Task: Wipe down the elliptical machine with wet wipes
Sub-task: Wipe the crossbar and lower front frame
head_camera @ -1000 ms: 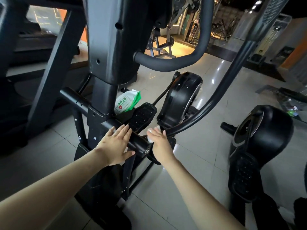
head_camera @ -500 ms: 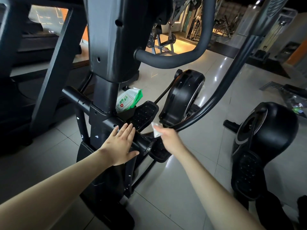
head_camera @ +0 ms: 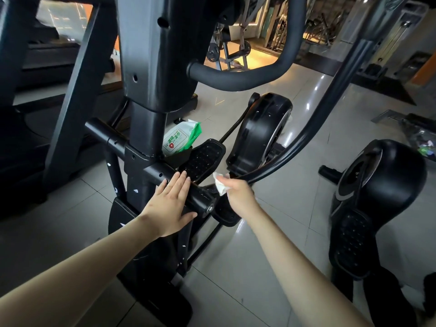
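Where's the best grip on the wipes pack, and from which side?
Probably pinch the pack by its free upper end, at the green edge, coming from above and the right. The column blocks its left side, and its lower part is hidden behind the pedal, so only the leaning top is open.

Pale, glossy floor tiles point(head_camera: 236, 279) with dark grout lines reflect streaks of ceiling light. At the back, a weight rack point(head_camera: 232, 53) stands in warm orange light. A bright window point(head_camera: 63, 20) shows at upper left behind a dark slanted frame point(head_camera: 77, 90). A second black machine point(head_camera: 389, 180) stands at right, with an orange wall point(head_camera: 429, 69) beyond.
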